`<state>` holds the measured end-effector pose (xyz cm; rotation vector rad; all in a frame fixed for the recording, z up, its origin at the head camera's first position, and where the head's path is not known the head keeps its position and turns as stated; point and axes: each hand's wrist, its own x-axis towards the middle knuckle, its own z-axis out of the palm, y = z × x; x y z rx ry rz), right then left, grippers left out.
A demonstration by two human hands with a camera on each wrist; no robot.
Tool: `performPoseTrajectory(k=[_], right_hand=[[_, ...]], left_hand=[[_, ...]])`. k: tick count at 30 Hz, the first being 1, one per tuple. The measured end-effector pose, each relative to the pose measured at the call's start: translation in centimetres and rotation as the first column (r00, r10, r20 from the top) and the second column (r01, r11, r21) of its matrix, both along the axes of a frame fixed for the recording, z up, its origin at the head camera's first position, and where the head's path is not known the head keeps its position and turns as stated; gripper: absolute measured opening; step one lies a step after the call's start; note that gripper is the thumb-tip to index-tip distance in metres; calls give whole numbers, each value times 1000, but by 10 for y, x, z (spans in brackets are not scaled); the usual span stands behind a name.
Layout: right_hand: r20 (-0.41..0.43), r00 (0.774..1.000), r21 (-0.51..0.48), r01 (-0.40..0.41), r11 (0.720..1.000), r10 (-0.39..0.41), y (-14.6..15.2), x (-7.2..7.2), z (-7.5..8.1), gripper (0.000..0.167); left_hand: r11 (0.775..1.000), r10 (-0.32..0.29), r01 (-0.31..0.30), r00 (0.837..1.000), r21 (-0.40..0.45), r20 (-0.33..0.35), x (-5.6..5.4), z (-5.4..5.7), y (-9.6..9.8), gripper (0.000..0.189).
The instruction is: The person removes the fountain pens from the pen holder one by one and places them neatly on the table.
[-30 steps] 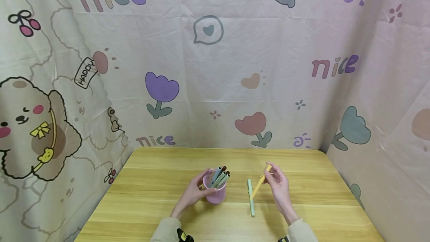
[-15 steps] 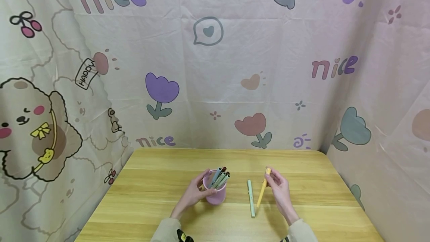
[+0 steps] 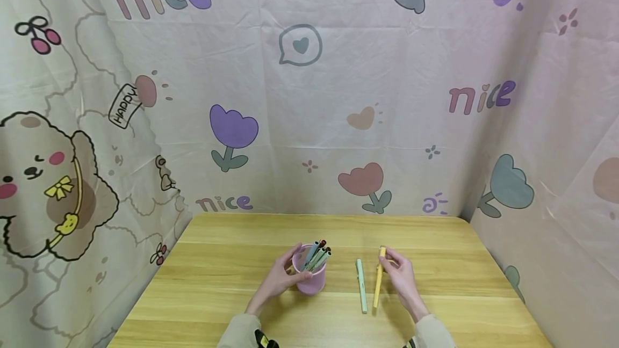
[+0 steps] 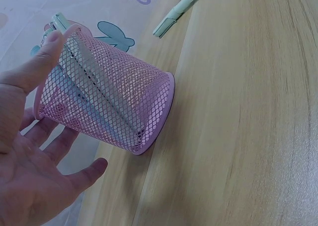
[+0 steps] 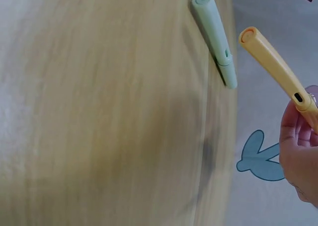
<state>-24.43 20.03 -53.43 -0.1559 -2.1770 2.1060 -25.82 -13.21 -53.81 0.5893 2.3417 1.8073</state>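
Note:
My left hand holds a pink mesh pen holder that stands on the table. In the left wrist view, the thumb lies at the rim of the pen holder, with some fingers behind the mesh. Several pens, green, blue and dark-capped, stick out of its top. My right hand pinches a yellow pen near its far end. In the right wrist view the near end of the yellow pen is raised above the table. Left of it, a light green pen lies on the wood.
A wooden table carries everything. Behind it hangs a printed cloth, which also covers both sides. The green pen lies between the pen holder and my right hand.
The yellow pen has swung from slanting over the green pen to nearly parallel on its right. My right hand has come slightly lower and nearer. The left hand and pen holder stay put.

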Motion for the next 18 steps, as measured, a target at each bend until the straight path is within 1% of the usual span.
performPoseTrajectory(k=[7, 11, 18], right_hand=[[8, 1000, 58, -22, 998, 22, 1, -4, -5, 54], [21, 1000, 84, -21, 996, 19, 1, -4, -7, 54], [39, 998, 127, -45, 991, 40, 0, -6, -12, 55]], left_hand=[[1000, 0, 0, 1000, 3, -1, 1, 1, 0, 88], [1000, 3, -3, 1000, 4, -2, 1, 0, 0, 88], [1000, 5, -5, 1000, 2, -2, 0, 0, 0, 88]])
